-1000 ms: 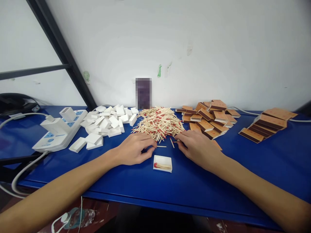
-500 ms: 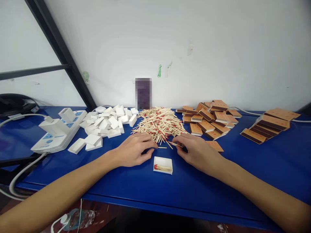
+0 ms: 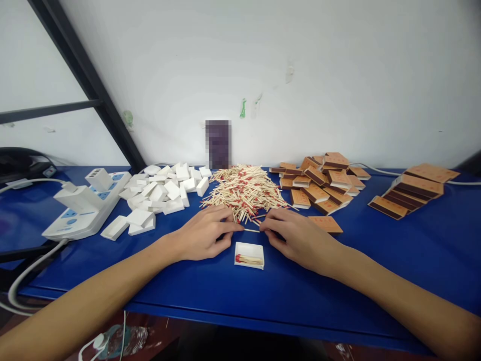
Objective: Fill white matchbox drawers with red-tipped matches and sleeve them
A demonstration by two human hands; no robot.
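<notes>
A loose heap of red-tipped matches lies at the centre of the blue table. At its front left edge is my left hand, index finger stretched to the left end of a single match lying flat. My right hand is at the other end of that match, its fingers bent and close together; what its fingertips grip is too small to make out. In front of both hands sits a small white tray with several matches inside, red heads to the left.
White empty trays are piled at the left, beside a white power strip with cables. Orange and brown matchbox sleeves are heaped right of the matches, with more sleeves farther right. A blurred dark object stands against the wall.
My right hand has moved left toward the single match and my left fingertips. The match seen between its fingers before is no longer clearly visible. The whole view has shifted slightly.
</notes>
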